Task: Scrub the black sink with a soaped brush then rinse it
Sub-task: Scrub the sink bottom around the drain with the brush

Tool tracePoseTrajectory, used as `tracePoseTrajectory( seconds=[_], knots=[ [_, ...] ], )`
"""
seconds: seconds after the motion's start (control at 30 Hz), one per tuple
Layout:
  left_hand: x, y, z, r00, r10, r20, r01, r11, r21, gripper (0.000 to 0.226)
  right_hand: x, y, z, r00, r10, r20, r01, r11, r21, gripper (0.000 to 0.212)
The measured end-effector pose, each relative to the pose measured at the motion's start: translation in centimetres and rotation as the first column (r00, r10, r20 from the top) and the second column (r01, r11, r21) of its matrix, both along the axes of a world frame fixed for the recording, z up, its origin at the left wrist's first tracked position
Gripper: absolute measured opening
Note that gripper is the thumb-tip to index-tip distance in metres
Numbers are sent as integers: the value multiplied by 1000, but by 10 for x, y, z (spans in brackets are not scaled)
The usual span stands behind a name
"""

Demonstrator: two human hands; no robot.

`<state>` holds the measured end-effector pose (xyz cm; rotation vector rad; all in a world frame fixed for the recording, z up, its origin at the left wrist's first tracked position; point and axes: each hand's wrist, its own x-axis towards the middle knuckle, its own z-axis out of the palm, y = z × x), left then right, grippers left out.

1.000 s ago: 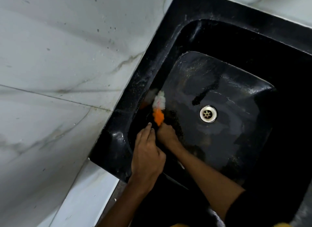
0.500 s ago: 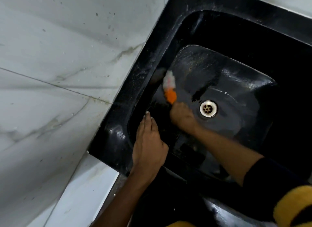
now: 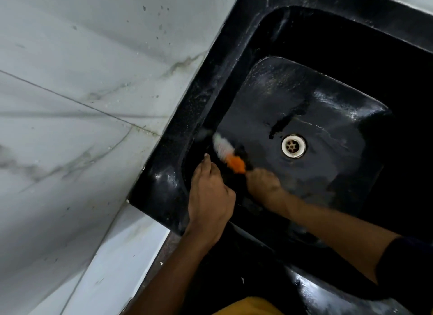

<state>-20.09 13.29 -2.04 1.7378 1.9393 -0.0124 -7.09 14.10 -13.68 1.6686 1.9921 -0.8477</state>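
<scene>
The black sink [image 3: 164, 174] fills the right of the view, its wet basin floor streaked with soap film. A metal drain [image 3: 293, 146] sits in the floor. My right hand [image 3: 263, 184] grips the handle of an orange brush [image 3: 230, 158] with white bristles; the bristle end presses low on the sink's left inner wall and is blurred. My left hand [image 3: 209, 197] rests on the near left rim with its fingers straight, reaching down the inner wall just left of the brush.
Grey-veined white marble tiles [image 3: 82, 103] cover the wall to the left of the sink. A pale ledge [image 3: 112, 267] runs below the sink's left corner. The sink's wet front rim [image 3: 316, 291] lies at the bottom right.
My right hand has drawn the brush back from near the drain toward the left wall beside my left hand. My left hand has stayed on the rim.
</scene>
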Motion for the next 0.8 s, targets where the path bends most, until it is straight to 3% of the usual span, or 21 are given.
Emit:
tracePoseTrajectory(
  seconds=[0.1,0.23,0.3,0.37,0.47,0.5,0.57,0.67,0.73,0.8],
  knots=[
    [0,1,2,1000,8,-20,-9,999,-48,45,18,2,8,996,83,41,-82,996,-22,31],
    [-1,0,-1,1000,11,-7,-12,999,-40,51,70,78,0,953,-151,264,112,981,156,32],
    [-2,-1,-1,1000,17,-2,-17,999,-28,52,68,77,0,944,-195,267,140,967,211,31],
    [-3,-2,0,1000,-3,-6,3,1000,-31,47,42,42,5,980,-71,184,53,993,102,30],
    [-3,-2,3,1000,8,-8,-9,999,-50,43,18,-26,19,971,238,32,-236,971,-48,33],
    [-3,-1,4,1000,10,-6,-10,999,-51,43,26,-21,23,974,224,32,-223,974,-40,33],
    [-3,-1,4,1000,6,8,-5,999,-50,45,49,19,19,994,13,111,-15,1000,22,33],
    [-1,-2,5,999,34,32,-32,998,-60,37,90,69,13,902,-353,249,334,935,117,33],
    [-2,-3,5,999,40,36,-37,997,-62,34,85,58,8,915,-312,256,283,948,146,30],
    [-2,-3,6,999,23,36,-21,998,-57,33,55,12,8,977,-90,193,88,996,16,29]
  ],
)
